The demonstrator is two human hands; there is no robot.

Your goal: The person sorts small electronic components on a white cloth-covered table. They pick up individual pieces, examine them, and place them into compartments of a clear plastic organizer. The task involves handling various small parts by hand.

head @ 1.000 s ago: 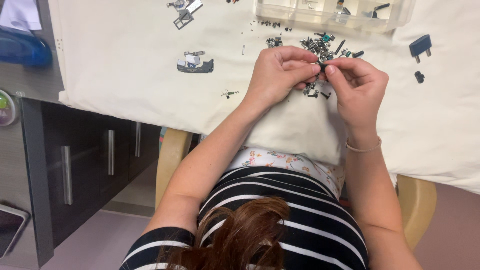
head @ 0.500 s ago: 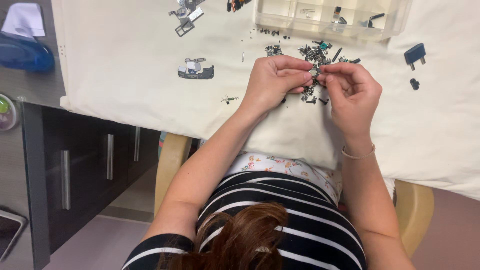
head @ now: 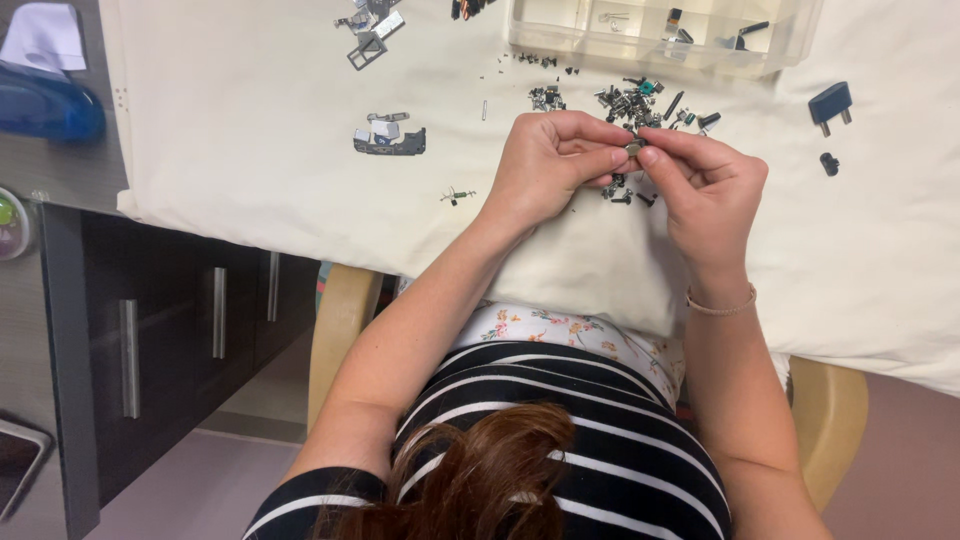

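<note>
My left hand (head: 552, 160) and my right hand (head: 706, 182) meet fingertip to fingertip over a white cloth (head: 250, 190), pinching one tiny grey metal part (head: 633, 148) between them. Just beyond my fingers lies a heap of small dark metal parts (head: 640, 102), with a few more under my hands. My forearms reach out from my striped top toward the table.
A clear plastic compartment box (head: 660, 30) stands at the far edge. On the cloth lie a dark flat module (head: 389, 136), metal brackets (head: 368, 28), a stray small part (head: 456, 195), and a dark blue plug-like piece (head: 831, 102). A dark drawer cabinet (head: 150, 330) is at left, with a blue object (head: 45, 105).
Both hands stay together at the same spot on the cloth, fingers shifting slightly around the tiny part. The view has drifted a little.
</note>
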